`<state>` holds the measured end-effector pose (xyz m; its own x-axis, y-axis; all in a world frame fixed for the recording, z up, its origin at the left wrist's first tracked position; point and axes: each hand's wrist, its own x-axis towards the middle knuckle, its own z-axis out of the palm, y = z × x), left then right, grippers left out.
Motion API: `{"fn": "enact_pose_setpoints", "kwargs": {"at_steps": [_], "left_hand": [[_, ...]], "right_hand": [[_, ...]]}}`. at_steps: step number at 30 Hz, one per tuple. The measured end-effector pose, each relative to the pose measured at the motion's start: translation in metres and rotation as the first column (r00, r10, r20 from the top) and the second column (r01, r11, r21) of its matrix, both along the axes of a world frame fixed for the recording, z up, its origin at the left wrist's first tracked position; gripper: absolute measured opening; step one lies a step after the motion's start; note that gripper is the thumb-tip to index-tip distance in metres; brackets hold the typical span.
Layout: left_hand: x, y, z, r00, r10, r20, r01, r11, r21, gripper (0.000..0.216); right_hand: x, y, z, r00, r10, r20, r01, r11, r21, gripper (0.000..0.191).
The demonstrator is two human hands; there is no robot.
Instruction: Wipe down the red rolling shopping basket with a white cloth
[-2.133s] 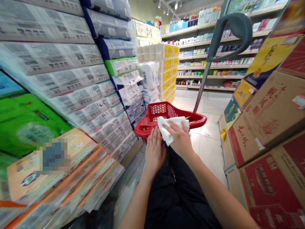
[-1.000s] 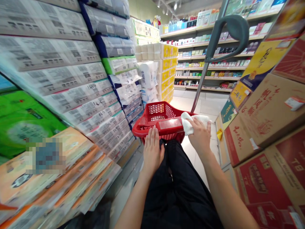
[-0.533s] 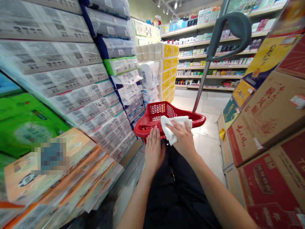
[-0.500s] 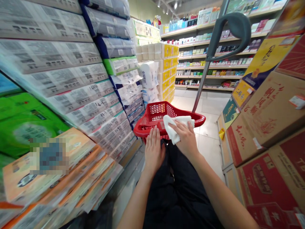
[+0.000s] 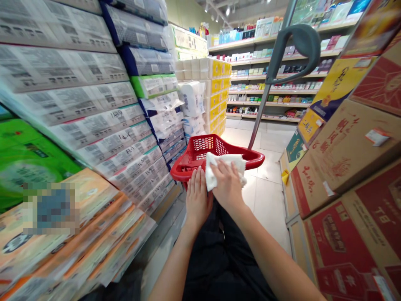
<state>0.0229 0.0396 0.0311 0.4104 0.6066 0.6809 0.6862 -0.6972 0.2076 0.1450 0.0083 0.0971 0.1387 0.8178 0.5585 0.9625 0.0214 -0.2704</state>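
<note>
A red plastic shopping basket (image 5: 221, 145) with perforated walls stands just ahead of my legs, its long grey pull handle (image 5: 293, 54) rising up to the right. My left hand (image 5: 198, 200) rests against the near rim, fingers straight and close together, with nothing visible in it. In my right hand (image 5: 228, 188) is a white cloth (image 5: 211, 179), pressed onto the near rim just right of my left fingertips. The cloth covers part of that rim, and its right side spreads past my fingers.
Wrapped tissue packs (image 5: 90, 100) form a tall stack at left, with orange packs (image 5: 103, 225) in front. Yellow-and-white packs (image 5: 221, 92) stand behind the basket. Cardboard boxes (image 5: 341, 142) line the right side. White floor tiles (image 5: 266, 196) run between, towards stocked shelves (image 5: 250, 100).
My right hand and the cloth have slid left along the rim, closer to my left hand. The left hand keeps its place on the basket. The whole view has shifted slightly.
</note>
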Motion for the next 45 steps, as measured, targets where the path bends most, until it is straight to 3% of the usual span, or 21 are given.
{"fn": "enact_pose_setpoints", "kwargs": {"at_steps": [3, 7, 13, 16, 18, 21, 27, 30, 33, 35, 40, 43, 45], "left_hand": [[-0.001, 0.001, -0.002, 1.0, -0.008, 0.016, 0.007, 1.0, 0.015, 0.075], [-0.001, 0.0, 0.0, 1.0, -0.006, -0.006, 0.006, 1.0, 0.005, 0.075], [0.003, -0.002, 0.003, 0.998, 0.037, -0.042, -0.037, 0.999, 0.001, 0.079], [0.003, -0.003, 0.003, 0.999, 0.038, -0.037, -0.039, 0.999, -0.01, 0.081], [0.003, -0.003, 0.003, 0.999, 0.035, -0.031, -0.035, 0.999, -0.014, 0.081], [0.002, -0.002, 0.003, 0.999, 0.034, -0.018, -0.034, 0.999, -0.012, 0.079], [-0.001, 0.0, 0.0, 1.0, -0.018, 0.013, 0.018, 1.0, 0.009, 0.078], [-0.003, 0.0, 0.001, 1.0, -0.026, 0.007, 0.026, 1.0, 0.001, 0.078], [-0.003, 0.0, 0.002, 1.0, -0.019, -0.02, 0.019, 1.0, -0.015, 0.077], [-0.001, -0.001, 0.003, 0.999, -0.001, -0.034, 0.001, 1.0, -0.016, 0.076], [0.003, -0.002, 0.002, 1.0, 0.018, -0.022, -0.019, 1.0, -0.012, 0.079], [0.002, -0.002, 0.002, 0.999, 0.023, -0.033, -0.024, 1.0, -0.016, 0.08], [0.001, -0.001, 0.003, 0.999, 0.023, -0.031, -0.024, 1.0, -0.019, 0.08]], "right_hand": [[-0.018, 0.003, -0.003, 0.995, 0.1, -0.008, -0.1, 0.995, 0.012, 0.05], [0.007, -0.003, -0.006, 0.986, 0.164, -0.003, -0.164, 0.985, 0.048, 0.047], [0.085, -0.016, -0.016, 0.999, -0.053, -0.013, 0.054, 0.992, 0.114, 0.047], [0.105, -0.017, -0.02, 0.987, -0.157, -0.023, 0.159, 0.98, 0.118, 0.044], [0.099, -0.015, -0.018, 0.979, -0.2, -0.022, 0.202, 0.974, 0.102, 0.043], [0.066, -0.01, -0.012, 0.975, -0.22, -0.031, 0.222, 0.97, 0.097, 0.044], [-0.012, 0.003, -0.006, 0.997, 0.072, -0.005, -0.071, 0.993, 0.09, 0.044], [-0.014, 0.003, -0.008, 0.99, 0.141, -0.01, -0.14, 0.986, 0.088, 0.046], [0.011, -0.003, -0.011, 0.982, 0.189, 0.019, -0.19, 0.978, 0.083, 0.046], [0.036, -0.008, -0.013, 0.988, 0.148, 0.031, -0.15, 0.985, 0.085, 0.047], [0.098, -0.016, -0.021, 0.996, -0.091, 0.008, 0.089, 0.987, 0.133, 0.049], [0.104, -0.016, -0.02, 0.979, -0.201, -0.019, 0.202, 0.971, 0.131, 0.044], [0.086, -0.013, -0.015, 0.972, -0.232, -0.029, 0.234, 0.966, 0.11, 0.043]]}}
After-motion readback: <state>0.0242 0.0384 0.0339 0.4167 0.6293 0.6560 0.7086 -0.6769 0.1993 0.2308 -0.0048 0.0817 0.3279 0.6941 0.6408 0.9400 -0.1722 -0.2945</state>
